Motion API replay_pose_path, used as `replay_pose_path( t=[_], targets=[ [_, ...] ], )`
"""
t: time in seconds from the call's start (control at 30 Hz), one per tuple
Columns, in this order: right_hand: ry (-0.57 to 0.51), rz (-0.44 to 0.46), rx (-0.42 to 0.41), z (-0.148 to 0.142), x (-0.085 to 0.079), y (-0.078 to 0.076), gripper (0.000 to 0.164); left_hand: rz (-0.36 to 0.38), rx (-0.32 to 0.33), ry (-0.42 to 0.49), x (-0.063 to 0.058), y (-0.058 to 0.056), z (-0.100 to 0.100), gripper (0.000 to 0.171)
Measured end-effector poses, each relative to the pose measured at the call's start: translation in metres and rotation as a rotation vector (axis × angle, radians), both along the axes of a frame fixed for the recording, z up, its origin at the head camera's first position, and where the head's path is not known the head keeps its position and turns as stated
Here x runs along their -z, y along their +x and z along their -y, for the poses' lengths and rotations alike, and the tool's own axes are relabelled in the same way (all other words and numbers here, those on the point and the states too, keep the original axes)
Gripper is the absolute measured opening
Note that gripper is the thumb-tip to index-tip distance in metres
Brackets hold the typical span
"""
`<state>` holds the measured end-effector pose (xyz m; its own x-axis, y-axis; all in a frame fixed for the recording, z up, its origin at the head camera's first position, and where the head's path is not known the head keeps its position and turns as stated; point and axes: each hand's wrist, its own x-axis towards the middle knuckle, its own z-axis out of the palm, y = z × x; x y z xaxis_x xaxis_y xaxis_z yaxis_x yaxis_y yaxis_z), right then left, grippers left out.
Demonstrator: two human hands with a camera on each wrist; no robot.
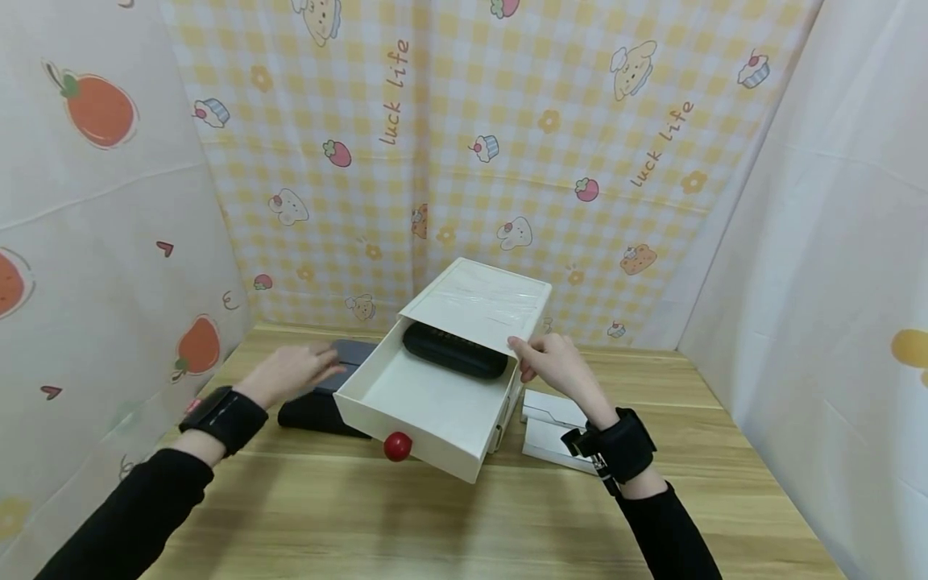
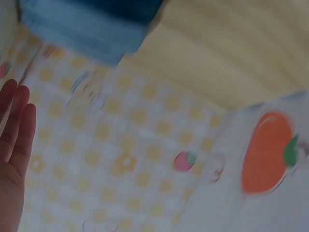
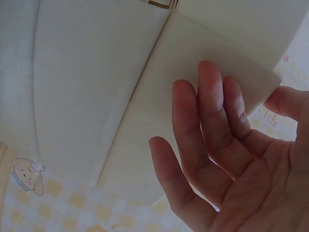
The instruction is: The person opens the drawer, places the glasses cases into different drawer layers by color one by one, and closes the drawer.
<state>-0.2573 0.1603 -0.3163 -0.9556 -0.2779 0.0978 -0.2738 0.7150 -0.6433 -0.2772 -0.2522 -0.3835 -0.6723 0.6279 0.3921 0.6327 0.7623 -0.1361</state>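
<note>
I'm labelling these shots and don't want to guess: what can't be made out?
Black case, head view: the white box's top covers part of it.
Gold marks on that case, head view: too small to read.
Dark case, head view: its right side is behind the drawer.
White case, head view: the right wrist strap hides part.
Left hand: blurred in head view; cut off by left wrist view's left edge.

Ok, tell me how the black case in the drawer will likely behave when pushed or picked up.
The black case is probably stiff, as it keeps a full, even outline. Its rounded sides suggest it could rock or roll when pushed. It may also slide readily, since the floor of the drawer looks smooth.
</note>
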Motion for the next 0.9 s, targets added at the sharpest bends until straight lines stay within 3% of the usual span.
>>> replay_pose_path(
  t=[0.17, 0.33, 0.6, 0.9],
  targets=[
    [0.003, 0.006, 0.009, -0.001, -0.001, 0.0, 0.053, 0.049, 0.011, -0.08, 0.043, 0.003, 0.008, 0.032],
    [0.001, 0.011, 0.004, 0.0, -0.001, 0.0, 0.054, 0.129, -0.047, -0.096, 0.067, 0.005, 0.009, 0.071],
    [-0.012, 0.017, -0.014, 0.0, 0.0, 0.0, 0.055, 0.226, -0.142, -0.063, 0.086, 0.007, 0.007, 0.088],
    [-0.025, 0.031, -0.013, -0.001, 0.001, 0.0, 0.056, 0.199, -0.114, -0.017, 0.095, 0.006, 0.004, 0.082]
  ],
)
